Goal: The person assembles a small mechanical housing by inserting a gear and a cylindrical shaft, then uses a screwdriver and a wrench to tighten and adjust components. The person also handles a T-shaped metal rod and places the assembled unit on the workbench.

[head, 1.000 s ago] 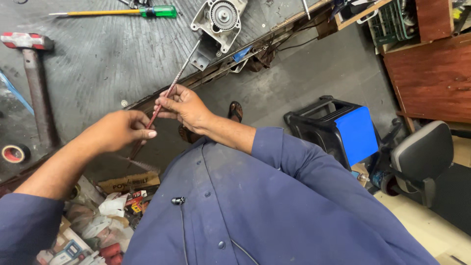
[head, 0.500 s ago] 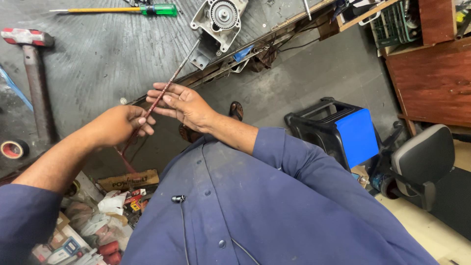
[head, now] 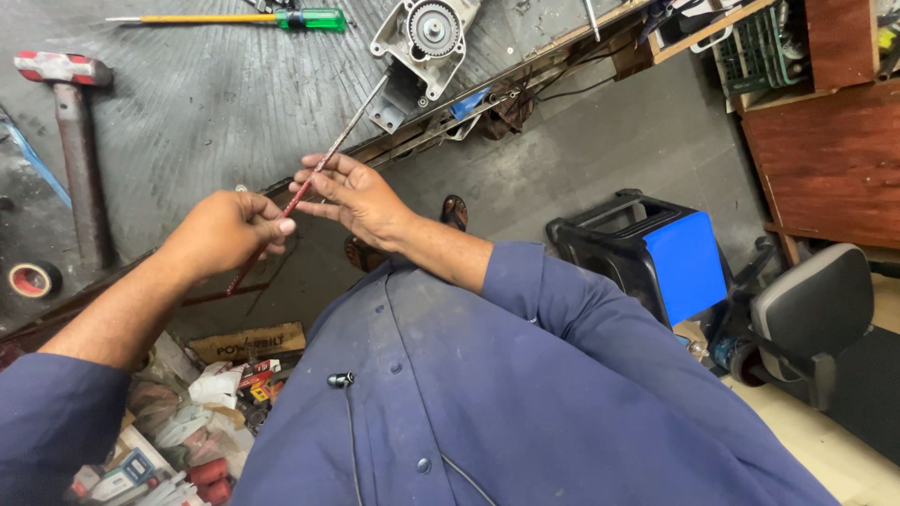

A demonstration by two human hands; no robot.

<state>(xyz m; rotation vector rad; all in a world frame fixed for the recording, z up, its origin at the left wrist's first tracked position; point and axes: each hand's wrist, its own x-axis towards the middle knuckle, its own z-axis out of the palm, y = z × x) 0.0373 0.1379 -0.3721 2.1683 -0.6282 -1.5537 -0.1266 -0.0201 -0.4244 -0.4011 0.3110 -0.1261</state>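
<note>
Above the counter edge, one thin rod is held by both hands: the left hand is closed around its lower part, and the right hand is loosely curled with fingertips pinching its middle. Completed work cannot be judged; the rod is not yet set down. Counted on the counter: one hammer, one screwdriver, one gear housing.

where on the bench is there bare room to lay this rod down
Bare mat lies between the hammer and the grey gear housing, below the green-handled screwdriver. The bench's front edge by the housing is crowded with small parts. Both hands, left and right, grip the rod.
</note>
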